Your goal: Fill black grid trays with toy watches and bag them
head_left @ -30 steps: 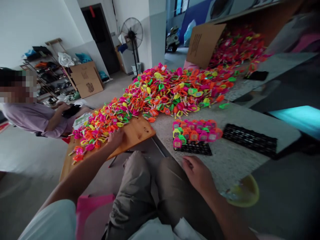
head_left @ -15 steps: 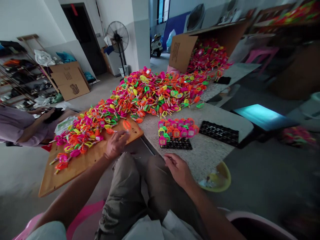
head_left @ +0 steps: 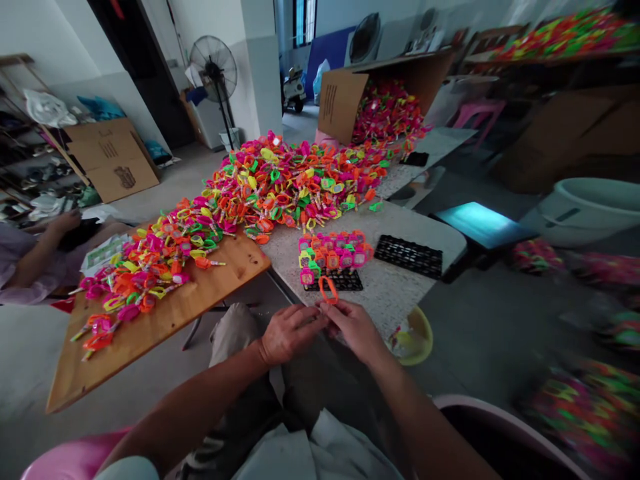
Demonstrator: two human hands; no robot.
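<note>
My left hand point(head_left: 289, 331) and my right hand point(head_left: 353, 326) meet above my lap, both pinched on one orange plastic ring toy point(head_left: 328, 289) that sticks up between the fingertips. Just beyond them a black grid tray point(head_left: 350, 283) on the speckled table point(head_left: 400, 297) holds several pink, orange and green toys point(head_left: 332, 251) standing upright. A second black grid tray point(head_left: 409, 255) lies bare to its right. A long heap of bright plastic ring toys point(head_left: 260, 190) runs across the table and onto a wooden board point(head_left: 165, 320) at my left.
A tipped cardboard box point(head_left: 350, 93) spills more toys at the far end. A yellow bowl point(head_left: 417, 333) sits below the table edge by my right hand. Another person's arm point(head_left: 35, 257) rests at the far left. A standing fan point(head_left: 216, 67) and boxes point(head_left: 107, 157) stand behind.
My left hand lifted an orange toy off the wooden board and carried it right to my lap, where my right hand joined it. The view swung right.
</note>
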